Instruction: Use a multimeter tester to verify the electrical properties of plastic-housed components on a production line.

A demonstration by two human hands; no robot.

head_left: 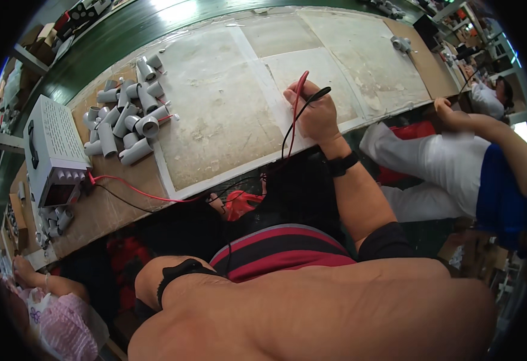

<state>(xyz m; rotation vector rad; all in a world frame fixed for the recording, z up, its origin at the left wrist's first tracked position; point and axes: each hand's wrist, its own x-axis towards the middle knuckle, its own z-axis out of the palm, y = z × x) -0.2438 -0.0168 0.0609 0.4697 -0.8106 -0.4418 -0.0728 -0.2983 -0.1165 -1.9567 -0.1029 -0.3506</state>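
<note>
My right hand (314, 114) rests on the worn pale bench top (227, 102) near its front edge. It grips two thin test probes (302, 90), one red and one black, held together like pens with their tips pointing up. Their red and black leads (137, 191) run left along the bench edge to a white box-shaped meter (49, 150). A black strap sits on that wrist. My left forearm (335, 313) fills the foreground, with a black band near the wrist. My left hand (146, 289) bends down below the bench edge, and its fingers are hidden.
A pile of several short grey plastic tubes (128, 120) lies left of the bench's middle, beside the meter. More grey fittings (400, 43) sit at the far right. A seated person in white trousers (450, 162) is to my right. Another person in pink (58, 325) is at lower left.
</note>
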